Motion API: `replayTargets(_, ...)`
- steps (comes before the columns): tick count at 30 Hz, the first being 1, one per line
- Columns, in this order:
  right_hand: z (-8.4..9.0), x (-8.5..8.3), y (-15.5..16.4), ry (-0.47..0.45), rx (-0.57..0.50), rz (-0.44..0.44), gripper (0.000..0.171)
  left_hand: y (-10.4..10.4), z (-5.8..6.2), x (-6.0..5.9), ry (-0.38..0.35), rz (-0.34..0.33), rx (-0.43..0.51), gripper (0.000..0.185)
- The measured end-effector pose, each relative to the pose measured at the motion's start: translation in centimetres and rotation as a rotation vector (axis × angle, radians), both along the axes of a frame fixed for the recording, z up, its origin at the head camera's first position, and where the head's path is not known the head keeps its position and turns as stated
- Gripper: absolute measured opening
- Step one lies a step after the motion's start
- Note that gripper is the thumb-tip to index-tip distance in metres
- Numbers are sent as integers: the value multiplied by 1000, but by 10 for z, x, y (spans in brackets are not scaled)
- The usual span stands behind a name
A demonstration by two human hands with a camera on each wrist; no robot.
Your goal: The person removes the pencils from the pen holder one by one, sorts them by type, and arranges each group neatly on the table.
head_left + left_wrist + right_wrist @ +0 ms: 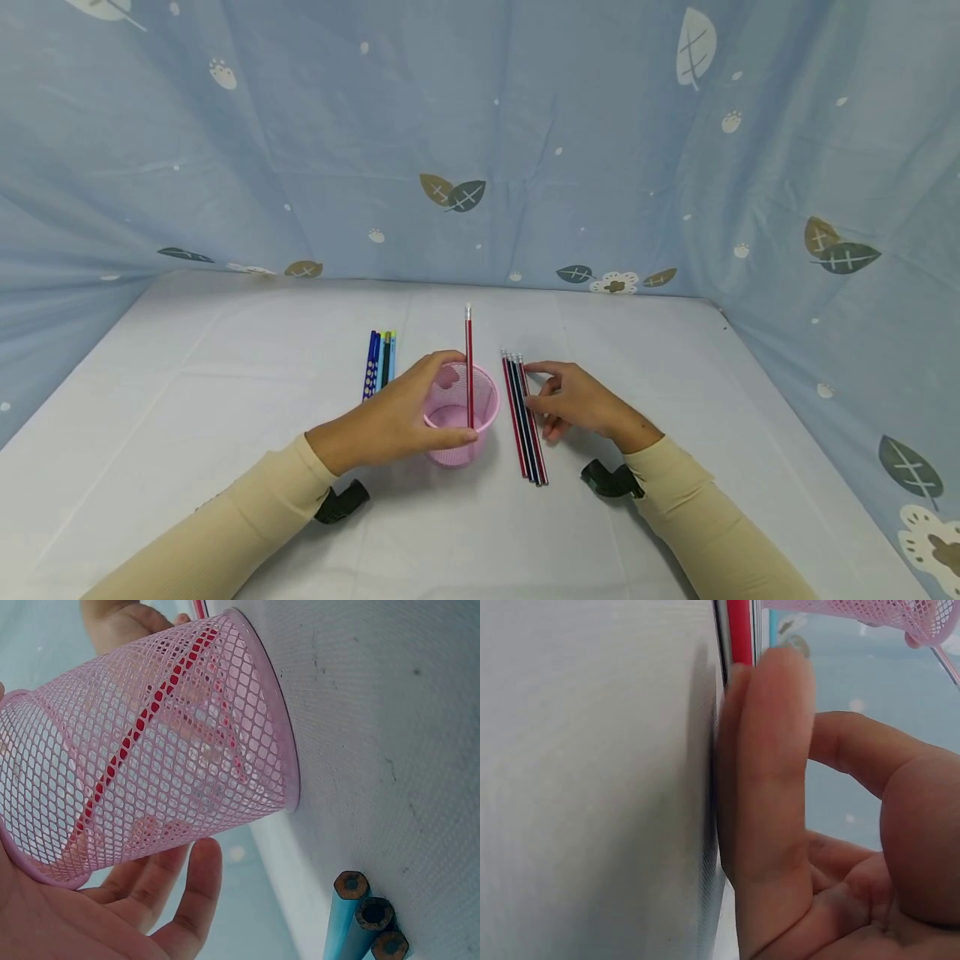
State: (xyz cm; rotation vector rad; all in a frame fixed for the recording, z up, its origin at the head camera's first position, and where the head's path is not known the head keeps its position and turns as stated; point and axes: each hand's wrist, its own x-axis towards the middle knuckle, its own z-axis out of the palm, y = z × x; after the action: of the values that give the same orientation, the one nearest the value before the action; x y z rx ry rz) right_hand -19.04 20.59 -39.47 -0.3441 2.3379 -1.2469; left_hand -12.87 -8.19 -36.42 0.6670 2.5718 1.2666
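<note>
My left hand (431,400) grips a pink mesh cup (457,450) that stands on the white table (225,400), fingers curled round its rim. One red pencil (469,358) stands upright in the cup. In the left wrist view the cup (247,712) shows with the red pencil (142,724) inside and my fingers (191,900) beside it. Just right of the cup lies a row of red and dark pencils (527,433). My right hand (546,387) rests its fingertips on that row. The right wrist view shows straight fingers (769,772) flat against the table next to a red pencil (740,630).
Several blue and green pencils (380,362) lie side by side left of the cup; their ends (364,915) appear in the left wrist view. A blue leaf-printed cloth (480,125) closes in the back and both sides of the table.
</note>
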Motion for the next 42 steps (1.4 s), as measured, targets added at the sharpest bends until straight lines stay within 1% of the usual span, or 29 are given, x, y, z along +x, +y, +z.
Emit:
replayTargets(4,4,1,-2,82,24,-22,53,0,0,1,0,5,-5,96)
replayTargets(7,8,2,-4,120,2,-36,46,0,-1,1,-5,5,-2,96)
replayTargets(10,16,6,-5,106,-83,-42,42,0,-1,1,-12,5,6,95)
replayTargets(14,30,14,-9,59,-259,-59,39,1,-2,0,-11,4,7,95)
replayTargets(17,39,19,-14,55,-374,-70,34,1,-3,0,-10,8,4,95)
replayTargets(20,45,23,-20,74,-445,-80,28,1,-4,0,-11,10,5,95)
replayTargets(23,48,25,-28,96,-483,-90,25,1,-5,0,-11,-1,11,94)
replayTargets(26,50,25,-36,128,-495,-98,23,2,-6,0,-7,-8,11,94)
replayTargets(31,48,23,-47,212,-517,-119,20,3,-5,-1,15,-11,-2,94)
replayTargets(34,45,24,-52,249,-500,-133,19,3,-5,-2,38,-18,-5,93)
replayTargets(42,40,25,-61,279,-354,-134,24,-1,-2,-2,58,-22,-1,92)
